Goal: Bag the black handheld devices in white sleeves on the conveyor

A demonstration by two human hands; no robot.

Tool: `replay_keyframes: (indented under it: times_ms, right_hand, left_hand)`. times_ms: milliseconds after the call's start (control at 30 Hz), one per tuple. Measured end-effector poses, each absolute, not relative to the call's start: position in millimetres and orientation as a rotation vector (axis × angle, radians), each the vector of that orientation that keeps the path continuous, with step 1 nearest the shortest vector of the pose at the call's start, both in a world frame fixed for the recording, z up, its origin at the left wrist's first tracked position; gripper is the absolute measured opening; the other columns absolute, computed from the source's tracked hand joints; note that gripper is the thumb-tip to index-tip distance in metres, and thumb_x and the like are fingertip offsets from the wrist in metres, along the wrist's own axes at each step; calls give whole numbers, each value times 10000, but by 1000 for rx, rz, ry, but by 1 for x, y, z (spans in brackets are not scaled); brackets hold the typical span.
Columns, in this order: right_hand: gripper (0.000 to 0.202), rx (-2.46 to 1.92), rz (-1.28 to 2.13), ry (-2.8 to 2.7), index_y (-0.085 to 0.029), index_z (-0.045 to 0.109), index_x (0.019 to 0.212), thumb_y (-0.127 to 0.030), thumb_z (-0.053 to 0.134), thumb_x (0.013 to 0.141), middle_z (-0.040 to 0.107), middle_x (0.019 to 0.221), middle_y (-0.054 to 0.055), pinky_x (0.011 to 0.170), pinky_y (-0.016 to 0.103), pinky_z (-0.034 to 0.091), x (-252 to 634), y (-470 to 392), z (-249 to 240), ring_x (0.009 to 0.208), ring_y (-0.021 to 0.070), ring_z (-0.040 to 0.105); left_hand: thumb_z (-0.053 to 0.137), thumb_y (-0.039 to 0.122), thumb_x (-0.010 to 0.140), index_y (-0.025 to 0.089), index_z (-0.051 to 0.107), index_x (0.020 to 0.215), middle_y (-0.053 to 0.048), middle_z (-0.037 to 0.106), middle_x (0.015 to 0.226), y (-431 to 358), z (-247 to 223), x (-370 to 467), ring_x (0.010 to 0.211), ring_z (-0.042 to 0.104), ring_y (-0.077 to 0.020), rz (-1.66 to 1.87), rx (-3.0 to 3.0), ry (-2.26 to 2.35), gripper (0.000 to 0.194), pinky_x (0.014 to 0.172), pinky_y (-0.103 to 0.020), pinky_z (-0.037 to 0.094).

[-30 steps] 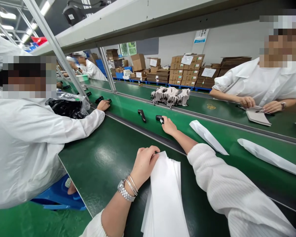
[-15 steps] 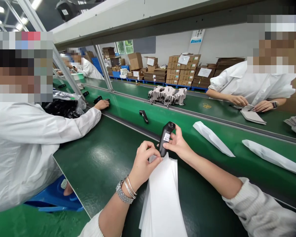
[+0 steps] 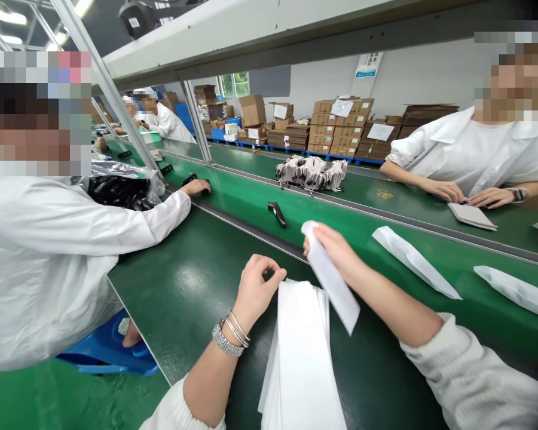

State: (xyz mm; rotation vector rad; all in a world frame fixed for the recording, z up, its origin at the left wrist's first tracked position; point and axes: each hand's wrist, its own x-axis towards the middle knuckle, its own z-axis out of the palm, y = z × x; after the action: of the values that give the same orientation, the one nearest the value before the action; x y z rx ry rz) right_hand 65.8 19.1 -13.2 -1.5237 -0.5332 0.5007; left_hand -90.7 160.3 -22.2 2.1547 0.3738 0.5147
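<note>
My right hand (image 3: 336, 248) is closed around the upper end of a white sleeve (image 3: 332, 280), which hangs slanting down above the table. The black device seen earlier is not visible now; the sleeve's top looks bulged. My left hand (image 3: 260, 280) has thumb and fingertips pressed together at the top left corner of a stack of white sleeves (image 3: 307, 352); whether anything is pinched is too small to tell. On the green belt beyond lies a black handheld device (image 3: 277, 214). Two filled white sleeves (image 3: 415, 261) rest on the belt at the right.
At the left, a person in white (image 3: 130, 221) reaches to the belt beside a bag of black items (image 3: 121, 191). Across the belt, another person (image 3: 479, 155) handles a grey pouch (image 3: 473, 216). Grey bundles (image 3: 311, 173) stand behind the belt. A metal post (image 3: 197, 122) rises at the belt.
The black device held in my right hand is out of sight, and that hand now grips a white sleeve, off the stack. My left hand is apart from it. The belt items have shifted right in view.
</note>
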Motion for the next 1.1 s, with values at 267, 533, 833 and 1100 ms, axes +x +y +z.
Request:
replay_keyframes:
  times_ms: [267, 533, 833, 1100]
  right_hand:
    - [329, -2530, -180, -912, -198, 555, 1144, -305, 557, 832, 537, 1190, 137, 907, 435, 397, 146, 86, -24, 1113, 316, 509]
    - [479, -2232, 188, -591, -201, 422, 1301, -161, 495, 829, 556, 1151, 134, 938, 484, 419, 165, 127, -60, 1089, 282, 556]
    - [991, -1276, 514, -601, -365, 105, 1434, -261, 734, 675, 615, 963, -4, 714, 375, 558, 87, 34, -39, 779, 185, 669]
    - [789, -1257, 552, -728, -357, 265, 1379, -323, 739, 749, 540, 1160, 42, 848, 388, 522, 31, 8, -27, 935, 181, 644]
  left_hand:
    - [524, 279, 885, 208, 622, 753, 7, 615, 867, 156, -28, -92, 895, 555, -162, 283, 2462, 224, 179, 865, -348, 348]
    - [420, 224, 942, 214, 583, 844, 39, 645, 832, 156, -32, -89, 798, 557, -117, 390, 2471, 108, 191, 929, -346, 325]
    - [574, 265, 877, 207, 600, 797, 2, 566, 900, 153, -26, -90, 937, 528, -151, 584, 2507, 25, 101, 989, -374, 320]
    - [610, 236, 840, 202, 616, 773, -34, 539, 979, 144, -13, -101, 1000, 522, -179, 592, 2294, 42, 75, 972, -363, 381]
